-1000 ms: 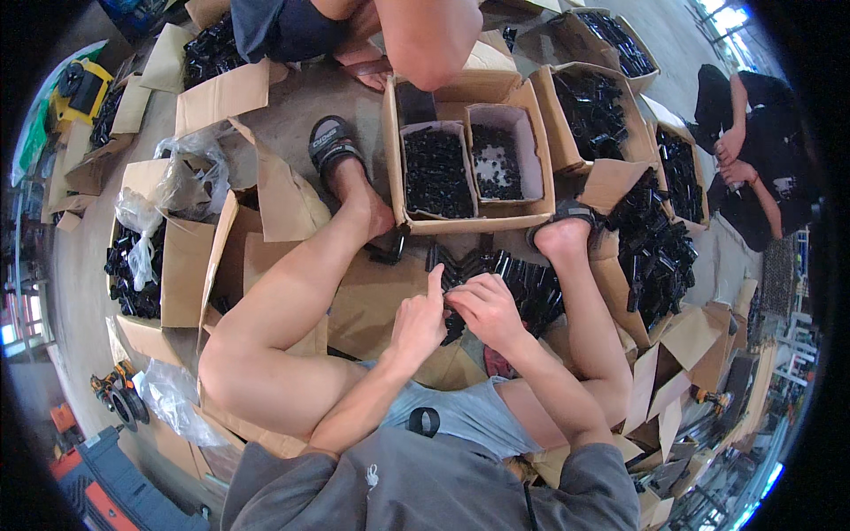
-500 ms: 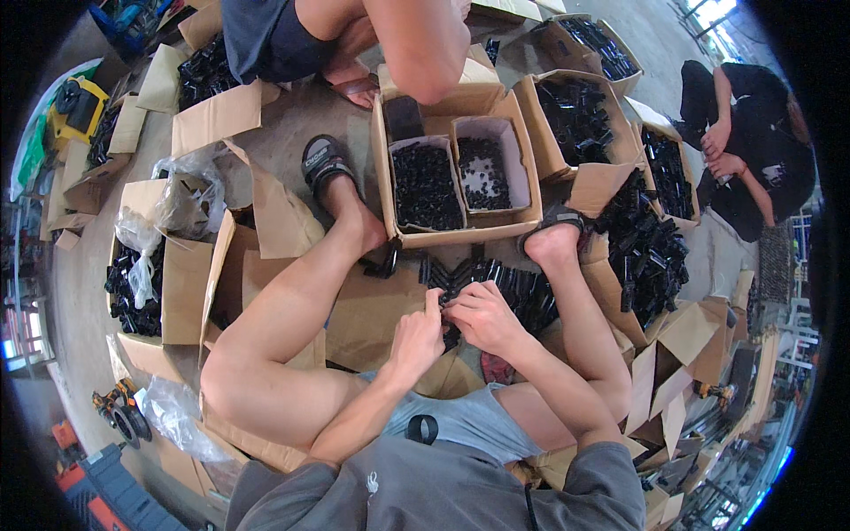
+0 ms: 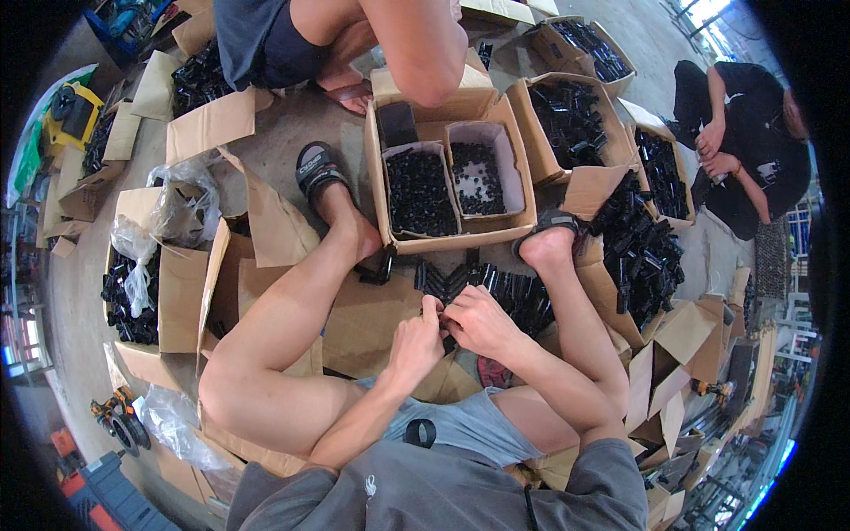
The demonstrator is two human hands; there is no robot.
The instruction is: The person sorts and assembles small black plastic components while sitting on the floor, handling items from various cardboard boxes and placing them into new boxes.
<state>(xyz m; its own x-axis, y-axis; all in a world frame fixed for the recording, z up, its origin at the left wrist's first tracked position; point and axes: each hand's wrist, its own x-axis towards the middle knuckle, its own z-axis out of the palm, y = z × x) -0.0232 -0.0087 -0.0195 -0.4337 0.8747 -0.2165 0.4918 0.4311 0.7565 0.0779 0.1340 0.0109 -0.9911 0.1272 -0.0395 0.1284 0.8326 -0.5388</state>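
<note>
My left hand (image 3: pixel 416 343) and my right hand (image 3: pixel 481 322) meet between my legs, fingers closed together on a black plastic part (image 3: pixel 450 340) that they mostly cover. Just beyond them, a row of glossy black plastic pieces (image 3: pixel 522 296) lies side by side on cardboard. Farther off, between my feet, stands a cardboard box (image 3: pixel 465 239). In it are two smaller bins: the left bin is full of small black parts (image 3: pixel 418 190), and the right one has fewer small black parts (image 3: pixel 474 173), with its pale bottom showing.
Black pieces (image 3: pixel 642 257) heap in a carton at my right, with more filled cartons (image 3: pixel 567 119) behind. At my left are an opened carton (image 3: pixel 186 292) and clear plastic bags (image 3: pixel 181 425). One person (image 3: pixel 407 44) crouches ahead; another person (image 3: pixel 748 150) sits at far right.
The whole view has shifted slightly. My hands stay together over the same spot, with only small finger movement.
</note>
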